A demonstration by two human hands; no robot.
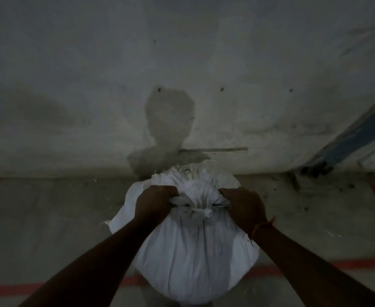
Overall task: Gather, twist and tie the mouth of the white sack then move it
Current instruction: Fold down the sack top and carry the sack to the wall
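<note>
White sack (195,251): full, upright on floor just before wall (115,85); gathered neck (201,202) at top, between both hands; left hand (154,201) and right hand (244,206) each gripping bunched cloth either side, equally near; long axis vertical; red floor line (9,289) beneath.

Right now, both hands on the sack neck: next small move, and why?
Probably pull the two tie ends apart to cinch the knot. The left hand and right hand each grip a strip on either side of the white sack, whose mouth is already gathered at the neck; the sack sits on the floor, unmoved.
</note>
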